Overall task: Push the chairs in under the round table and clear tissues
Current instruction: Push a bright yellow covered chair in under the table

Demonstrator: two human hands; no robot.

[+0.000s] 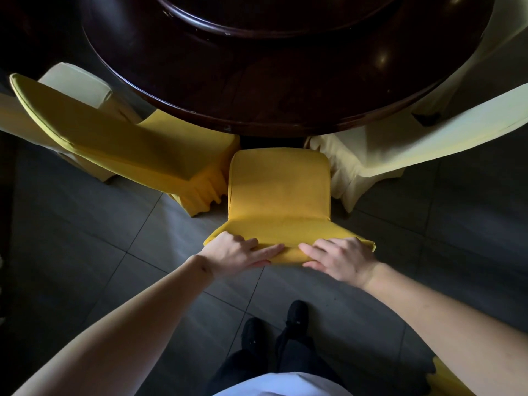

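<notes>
A chair in a yellow cover (278,192) stands straight in front of me, its seat facing the dark round wooden table (257,90). The front of the seat sits just at the table's rim. My left hand (237,252) grips the left part of the backrest's top edge, thumb behind and fingers over the fabric. My right hand (340,257) grips the right part of the same edge. No tissues show in this view.
A second yellow-covered chair (120,138) stands to the left, angled toward the table. A pale cream-covered chair (400,144) is on the right and another cream one (77,81) at far left. A raised turntable (271,21) sits on the table. Grey floor tiles and my black shoes (274,327) lie below.
</notes>
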